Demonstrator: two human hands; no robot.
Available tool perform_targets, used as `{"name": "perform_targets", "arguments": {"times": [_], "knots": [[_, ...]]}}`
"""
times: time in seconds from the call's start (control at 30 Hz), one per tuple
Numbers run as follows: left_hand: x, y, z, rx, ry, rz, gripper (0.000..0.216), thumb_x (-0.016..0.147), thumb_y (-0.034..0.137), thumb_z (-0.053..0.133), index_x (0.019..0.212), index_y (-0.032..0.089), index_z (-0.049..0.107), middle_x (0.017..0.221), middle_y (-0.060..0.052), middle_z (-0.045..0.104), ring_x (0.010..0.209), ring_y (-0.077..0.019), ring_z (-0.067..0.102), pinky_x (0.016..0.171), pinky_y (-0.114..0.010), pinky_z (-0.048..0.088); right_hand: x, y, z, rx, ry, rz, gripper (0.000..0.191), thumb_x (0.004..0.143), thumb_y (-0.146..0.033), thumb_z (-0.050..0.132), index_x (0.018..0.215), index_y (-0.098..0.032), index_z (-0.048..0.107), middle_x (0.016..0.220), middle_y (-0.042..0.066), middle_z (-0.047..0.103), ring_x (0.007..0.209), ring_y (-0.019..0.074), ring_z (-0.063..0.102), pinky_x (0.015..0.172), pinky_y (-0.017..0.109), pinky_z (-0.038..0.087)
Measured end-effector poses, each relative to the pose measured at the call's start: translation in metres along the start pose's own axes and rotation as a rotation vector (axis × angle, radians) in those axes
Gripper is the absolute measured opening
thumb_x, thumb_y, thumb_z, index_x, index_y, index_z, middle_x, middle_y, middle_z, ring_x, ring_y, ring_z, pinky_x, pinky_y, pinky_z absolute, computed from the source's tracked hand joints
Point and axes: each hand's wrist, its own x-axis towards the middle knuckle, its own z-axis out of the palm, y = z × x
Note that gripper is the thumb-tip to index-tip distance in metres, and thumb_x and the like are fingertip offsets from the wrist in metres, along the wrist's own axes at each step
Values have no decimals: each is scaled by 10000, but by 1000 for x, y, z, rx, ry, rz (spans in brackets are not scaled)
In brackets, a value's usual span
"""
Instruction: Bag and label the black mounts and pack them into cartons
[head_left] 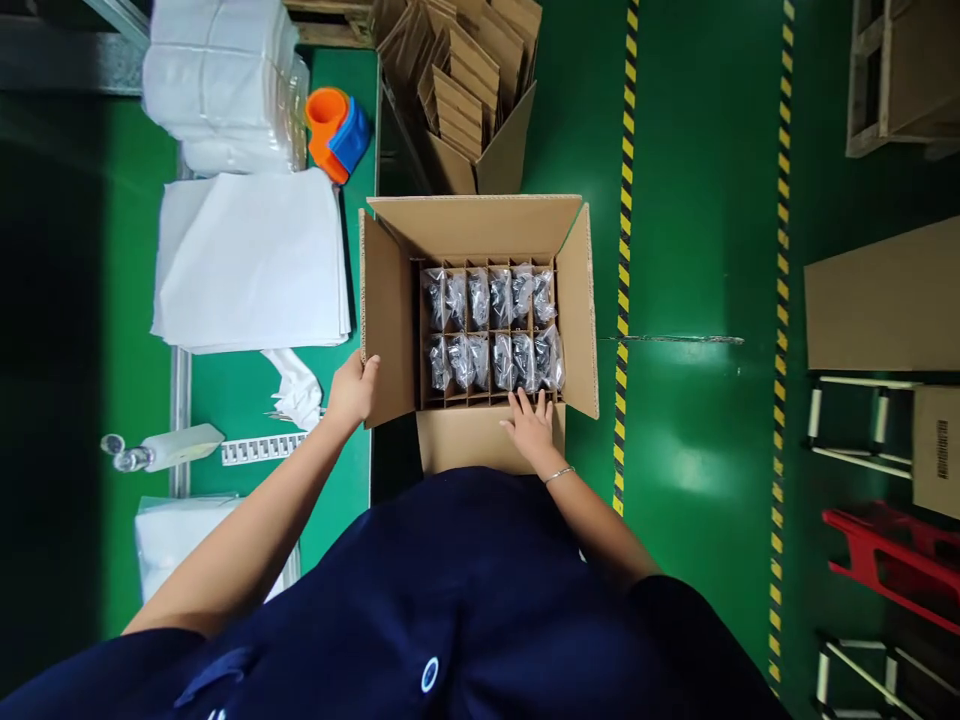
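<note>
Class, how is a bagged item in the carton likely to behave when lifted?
A bagged item will probably feel slippery, as its clear wrapping looks glossy. The wrapping may flop, being loose and crinkled. The item could catch on the cardboard dividers, which stand close around it.

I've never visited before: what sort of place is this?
Likely a factory packing area, judging by the divided cardboard box, its plastic-bagged items and the black-and-yellow floor tape.

Barcode (943, 449), on right-hand carton (926, 465), no readable text
</note>
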Motion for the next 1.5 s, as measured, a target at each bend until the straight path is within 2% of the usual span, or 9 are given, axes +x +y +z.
{"name": "perform_targets", "arguments": {"times": [0.2, 0.4, 0.53, 0.67, 0.9, 1.03, 1.13, 1.3, 1.5], "knots": [[-2, 4, 0, 28, 16, -33, 459, 867, 470, 339, 1070, 159, 608, 1148, -158, 686, 1067, -342, 632, 922, -464, 494, 2, 11, -2, 6, -4, -76, 660, 911, -436, 578, 1513, -255, 377, 1579, 54, 351, 1460, 417, 200, 1166, 600, 172], [-2, 4, 1, -17, 15, -56, 469, 855, 503, 362, 1072, 171, 610, 1123, -152, 700, 1033, -337, 637, 903, -457, 499, 26, 9, -39, 48, 33, -54, 524, 964, -388, 474, 1459, -218, 463, 1478, 106, 499, 1328, 325, 442, 1132, 526, 291], [-1, 0, 2, -51, 4, -70, 515, 850, 566, 352, 1056, 172, 610, 1088, -145, 706, 1003, -329, 639, 886, -448, 500, 75, -4, -64, 75, 173, 42, 543, 961, -362, 451, 1478, -198, 432, 1553, 108, 392, 1417, 324, 320, 1123, 512, 312], [-1, 0, 0, -63, -17, -89, 531, 847, 600, 339, 1014, 175, 609, 1026, -129, 712, 949, -328, 644, 836, -437, 510, 111, -6, -65, 43, 181, 105, 550, 941, -383, 479, 1470, -235, 454, 1589, 53, 332, 1457, 398, 208, 1140, 582, 244], [0, 1, -3, -110, -51, -97, 551, 860, 593, 345, 1070, 166, 623, 1018, -114, 712, 935, -314, 644, 808, -399, 508, 117, 5, -70, -55, 141, 87, 538, 963, -392, 444, 1480, -244, 436, 1564, 89, 373, 1382, 362, 359, 1113, 562, 287], [0, 1, -3, -148, -70, -105, 571, 869, 582, 353, 1147, 162, 624, 1017, -103, 717, 926, -304, 651, 835, -397, 508, 126, -22, -74, -49, 115, -74, 487, 979, -343, 390, 1434, -209, 497, 1495, 85, 477, 1396, 306, 354, 1161, 518, 241], [1, 2, -4, -180, -75, -101, 573, 875, 568, 355, 1188, 169, 621, 1062, -96, 718, 956, -306, 652, 873, -399, 505, 133, -50, -64, -55, 33, -203, 533, 974, -369, 406, 1496, -262, 407, 1562, 42, 386, 1430, 338, 298, 1149, 536, 261], [2, 2, -5, -233, -92, -81, 575, 896, 539, 354, 1272, 178, 596, 1179, -87, 699, 1045, -301, 643, 904, -384, 504, 139, -69, -55, -135, -8, -154, 574, 969, -418, 429, 1521, -278, 357, 1608, 15, 292, 1456, 407, 206, 1132, 590, 258], [2, 1, -5, -313, -106, -53, 581, 912, 520, 358, 1326, 170, 569, 1258, -98, 671, 1122, -302, 629, 940, -392, 494, 149, -93, -67, -114, 5, -247, 543, 980, -390, 409, 1494, -214, 411, 1546, 71, 412, 1417, 327, 321, 1147, 526, 270]]}}
